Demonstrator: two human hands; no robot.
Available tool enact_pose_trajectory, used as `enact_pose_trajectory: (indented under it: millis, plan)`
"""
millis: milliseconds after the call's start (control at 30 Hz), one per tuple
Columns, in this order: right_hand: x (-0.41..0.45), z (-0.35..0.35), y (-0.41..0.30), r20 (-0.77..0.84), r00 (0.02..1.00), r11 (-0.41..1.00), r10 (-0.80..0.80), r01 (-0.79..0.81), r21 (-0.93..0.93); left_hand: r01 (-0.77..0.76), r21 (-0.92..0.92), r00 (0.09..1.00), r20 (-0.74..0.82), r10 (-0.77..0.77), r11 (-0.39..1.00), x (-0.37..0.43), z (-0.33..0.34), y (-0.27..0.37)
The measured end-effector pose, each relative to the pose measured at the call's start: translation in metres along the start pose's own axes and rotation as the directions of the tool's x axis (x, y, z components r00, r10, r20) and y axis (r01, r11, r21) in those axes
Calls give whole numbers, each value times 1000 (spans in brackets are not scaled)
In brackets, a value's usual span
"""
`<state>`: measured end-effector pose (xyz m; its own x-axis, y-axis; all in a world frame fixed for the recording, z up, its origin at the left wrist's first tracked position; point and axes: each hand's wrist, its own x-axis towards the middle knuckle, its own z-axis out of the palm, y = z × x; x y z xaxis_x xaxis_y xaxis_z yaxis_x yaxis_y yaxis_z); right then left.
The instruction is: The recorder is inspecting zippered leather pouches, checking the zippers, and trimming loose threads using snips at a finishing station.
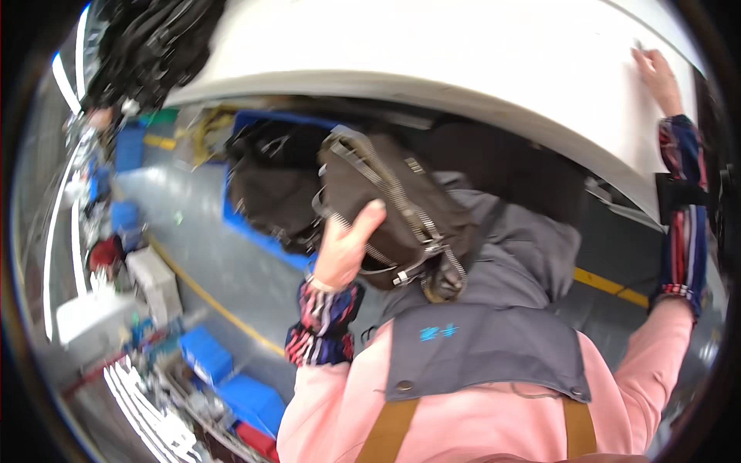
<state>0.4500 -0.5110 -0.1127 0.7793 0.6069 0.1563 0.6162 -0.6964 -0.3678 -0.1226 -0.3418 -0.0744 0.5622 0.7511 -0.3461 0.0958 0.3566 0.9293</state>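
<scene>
My left hand (347, 243) grips a dark brown fabric bag (399, 202) over my lap, thumb across its face. The bag has black-and-white striped edging, an open-looking zipper line and hanging zipper pulls. Far to the right, my right hand (658, 78) is over the white tabletop (440, 40), fingers drawn together. A tiny grey object (638, 44) shows at those fingertips; blur hides what it is and whether it is held. Just left of the bag, a blue crate (263, 237) on the floor contains more dark bags (272, 197).
A heap of black pieces (156, 52) lies at the table's left end. A grey apron (509, 249) covers my lap. Blue bins (249, 399), a light grey box (155, 283) and yellow floor lines (214, 301) lie to the left.
</scene>
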Motion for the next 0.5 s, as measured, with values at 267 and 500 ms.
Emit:
enact_pose_trajectory:
  millis: [267,500]
  plan:
    - [22,-8,15,65,996,915,-69,89,-394,206,-309,977,114,-179,928,-38,15,-13]
    - [-170,-53,-180,307,935,797,-176,-47,602,241,-256,944,286,-165,936,-41,14,-15]
